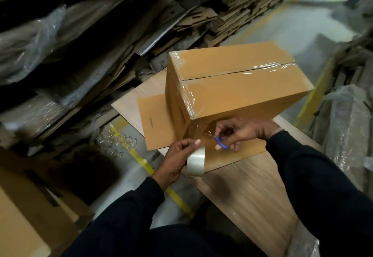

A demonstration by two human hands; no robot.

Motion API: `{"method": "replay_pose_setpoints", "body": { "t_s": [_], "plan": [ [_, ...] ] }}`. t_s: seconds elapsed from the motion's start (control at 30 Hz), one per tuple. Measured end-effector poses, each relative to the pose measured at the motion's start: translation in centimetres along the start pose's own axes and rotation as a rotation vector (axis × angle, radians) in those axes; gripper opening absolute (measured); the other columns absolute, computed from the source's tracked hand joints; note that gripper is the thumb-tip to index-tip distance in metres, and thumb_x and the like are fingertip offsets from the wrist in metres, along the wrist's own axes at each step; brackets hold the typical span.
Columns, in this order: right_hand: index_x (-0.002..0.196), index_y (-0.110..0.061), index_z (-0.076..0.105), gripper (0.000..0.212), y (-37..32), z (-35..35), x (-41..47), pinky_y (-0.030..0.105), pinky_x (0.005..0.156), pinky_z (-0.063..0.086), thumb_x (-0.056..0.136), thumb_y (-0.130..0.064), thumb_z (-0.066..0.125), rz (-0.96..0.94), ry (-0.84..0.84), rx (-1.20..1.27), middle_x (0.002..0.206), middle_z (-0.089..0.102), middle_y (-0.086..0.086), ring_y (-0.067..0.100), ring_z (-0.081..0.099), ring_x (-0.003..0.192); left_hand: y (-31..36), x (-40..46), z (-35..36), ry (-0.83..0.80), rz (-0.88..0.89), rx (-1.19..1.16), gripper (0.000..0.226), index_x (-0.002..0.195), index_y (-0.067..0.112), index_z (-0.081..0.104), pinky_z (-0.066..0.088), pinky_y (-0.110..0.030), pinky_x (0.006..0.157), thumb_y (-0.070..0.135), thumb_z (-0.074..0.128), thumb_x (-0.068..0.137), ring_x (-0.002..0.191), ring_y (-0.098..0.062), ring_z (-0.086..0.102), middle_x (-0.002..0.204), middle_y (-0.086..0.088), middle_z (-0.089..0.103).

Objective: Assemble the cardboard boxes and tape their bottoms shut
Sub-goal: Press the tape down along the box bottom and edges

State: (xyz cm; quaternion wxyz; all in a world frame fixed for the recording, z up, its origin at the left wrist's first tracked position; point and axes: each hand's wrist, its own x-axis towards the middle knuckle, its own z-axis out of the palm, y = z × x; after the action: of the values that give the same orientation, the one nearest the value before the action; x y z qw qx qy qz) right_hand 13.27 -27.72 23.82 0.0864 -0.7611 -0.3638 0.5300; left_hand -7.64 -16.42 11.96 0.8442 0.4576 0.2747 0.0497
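Your table (248,192) carries the cardboard box (238,83), which stands upside down near its far end on a flat cardboard sheet (157,119), its bottom seam already covered with clear tape. Just near the box's near-left corner, your left hand (177,161) has its fingers curled round the tape roll (195,162). To its right, your right hand (242,131) grips the small blue-handled scissors (221,142), fingers clamped on the handles, at the tape strip.
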Motion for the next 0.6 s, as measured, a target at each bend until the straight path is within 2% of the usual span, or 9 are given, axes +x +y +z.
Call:
{"method": "replay_pose_setpoints", "body": {
  "t_s": [0.13,0.23,0.4,0.5,0.57,0.6],
  "plan": [
    [0.127,0.000,0.059,0.039,-0.8,-0.6,1.7,0.035,0.077,0.064,0.096,-0.015,0.077,-0.068,-0.076,0.105,0.114,0.068,0.028,0.026,0.070,0.086,0.0,0.0,0.0,-0.011,-0.017,0.021,0.022,0.089,0.016,0.079,0.048,-0.026,0.062,0.036,0.071,0.097,0.076,-0.017,0.064,0.087,-0.006,0.074],
    [0.128,0.002,0.060,0.030,-0.9,-0.6,3.0,0.028,0.067,0.060,0.101,-0.007,0.068,-0.094,-0.110,0.119,0.103,0.069,0.019,0.018,0.068,0.076,-0.1,0.2,0.1,-0.013,-0.025,0.012,0.028,0.087,0.016,0.078,0.046,-0.030,0.064,0.044,0.075,0.091,0.081,-0.025,0.060,0.089,-0.012,0.071],
    [0.115,0.003,0.068,0.025,0.2,-0.4,4.0,0.021,0.050,0.044,0.094,-0.008,0.077,-0.170,-0.092,0.123,0.088,0.075,0.012,0.012,0.057,0.060,0.0,0.3,-0.5,-0.007,-0.001,0.015,0.027,0.090,0.015,0.081,0.044,-0.030,0.066,0.041,0.076,0.091,0.078,-0.019,0.062,0.087,-0.009,0.073],
    [0.108,0.002,0.069,0.023,0.7,-0.2,4.2,0.020,0.048,0.042,0.091,-0.007,0.081,-0.183,-0.073,0.130,0.083,0.076,0.010,0.011,0.057,0.056,0.0,0.2,-1.3,-0.030,0.013,0.064,0.025,0.093,0.013,0.081,0.046,-0.031,0.074,0.038,0.078,0.091,0.080,-0.016,0.066,0.089,-0.006,0.076],
    [0.107,0.001,0.069,0.024,1.0,0.2,4.7,0.021,0.051,0.047,0.089,-0.007,0.083,-0.162,-0.035,0.111,0.083,0.076,0.008,0.011,0.061,0.058,-0.1,0.0,-1.8,-0.072,-0.011,0.104,0.025,0.090,0.014,0.081,0.042,-0.032,0.073,0.039,0.080,0.092,0.080,-0.023,0.061,0.088,-0.008,0.074],
    [0.106,-0.001,0.069,0.023,1.3,0.5,5.0,0.022,0.053,0.051,0.088,-0.007,0.083,-0.138,-0.017,0.093,0.084,0.077,0.007,0.012,0.064,0.062,0.0,-0.2,-2.1,-0.078,-0.024,0.118,0.022,0.084,0.016,0.080,0.042,-0.029,0.070,0.035,0.079,0.094,0.077,-0.022,0.061,0.085,-0.007,0.073]
  ]
}}
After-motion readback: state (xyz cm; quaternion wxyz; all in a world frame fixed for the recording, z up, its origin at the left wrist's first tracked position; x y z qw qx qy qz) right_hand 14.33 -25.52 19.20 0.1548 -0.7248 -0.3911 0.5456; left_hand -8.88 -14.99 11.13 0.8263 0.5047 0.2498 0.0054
